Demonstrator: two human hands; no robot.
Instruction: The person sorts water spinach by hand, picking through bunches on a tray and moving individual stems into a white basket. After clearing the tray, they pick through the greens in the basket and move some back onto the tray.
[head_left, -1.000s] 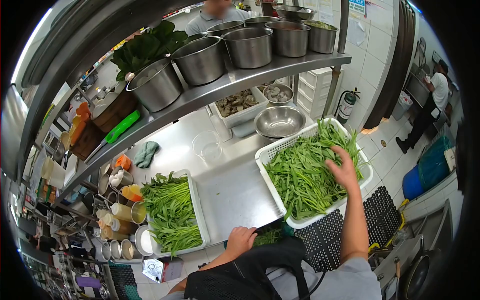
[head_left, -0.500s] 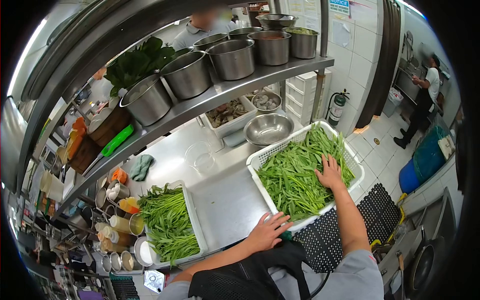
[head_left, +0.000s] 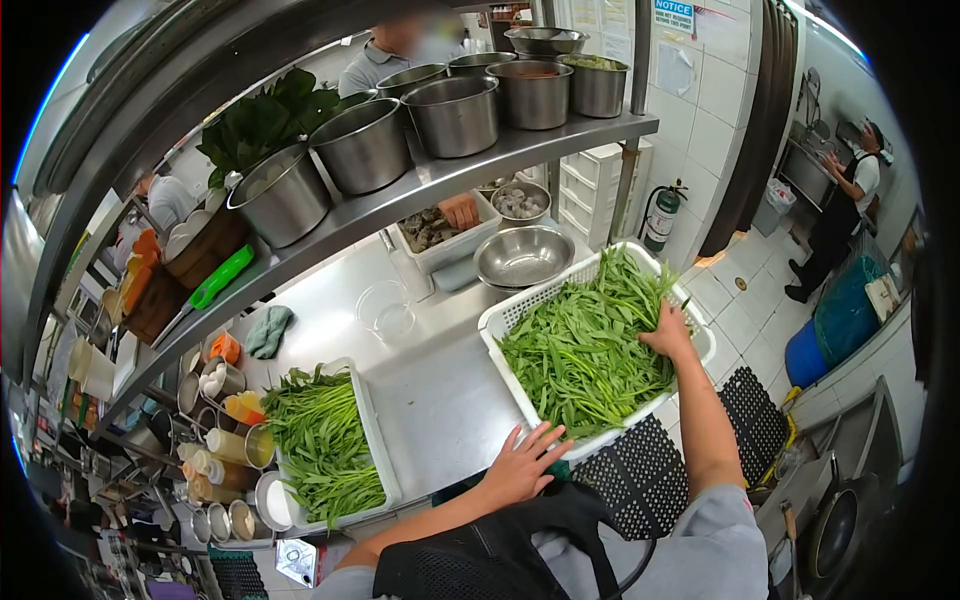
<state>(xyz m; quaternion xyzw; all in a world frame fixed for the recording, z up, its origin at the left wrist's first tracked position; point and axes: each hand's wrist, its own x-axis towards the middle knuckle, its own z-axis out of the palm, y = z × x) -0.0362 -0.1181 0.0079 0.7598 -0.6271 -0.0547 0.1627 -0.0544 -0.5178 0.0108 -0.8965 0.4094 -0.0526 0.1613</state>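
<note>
A white perforated basket (head_left: 497, 345) on the right is heaped with leafy green stalks (head_left: 585, 350). At the right side of this heap, my right hand (head_left: 668, 330) has its fingers curled around some of the leaves. My left hand (head_left: 522, 462) lies with spread fingers by the basket's near left corner, holding nothing. To the left, a white tray (head_left: 381, 440) bears another pile of green stalks (head_left: 325, 440), laid more in line.
A steel shelf (head_left: 440, 175) with several metal pots crosses above the counter (head_left: 440, 400). Behind the basket stand a steel bowl (head_left: 524, 258) and a tub of shrimp (head_left: 430, 235) with another person's hand (head_left: 460, 211) in it. Sauce containers line the left.
My right hand has gone from lying open on the leaves to curling around some at the right side. Another person's hand has appeared in the shrimp tub. The view has shifted slightly.
</note>
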